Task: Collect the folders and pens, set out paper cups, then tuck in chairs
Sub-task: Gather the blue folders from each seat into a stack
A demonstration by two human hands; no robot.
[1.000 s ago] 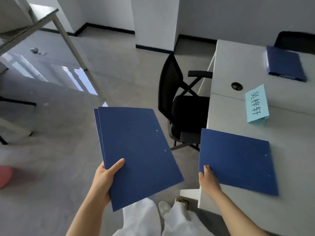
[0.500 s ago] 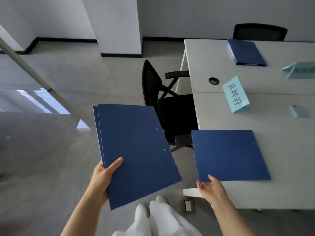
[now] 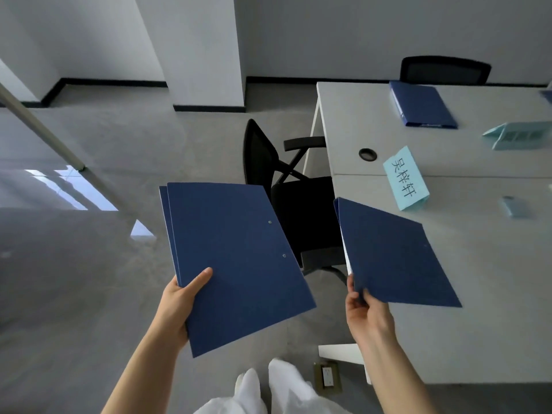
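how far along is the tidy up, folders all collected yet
Not yet, early on. Done: the left hand holds a stack of blue folders. In hand: the right hand pinches another folder by its corner, lifted off the desk. Left: the far folder lies on the desk; the black chair isn't tucked in. No cups or pens visible.

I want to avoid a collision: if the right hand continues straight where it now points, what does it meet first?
Probably the black office chair: the right hand points up and forward with its blue folder, though depth is unclear.
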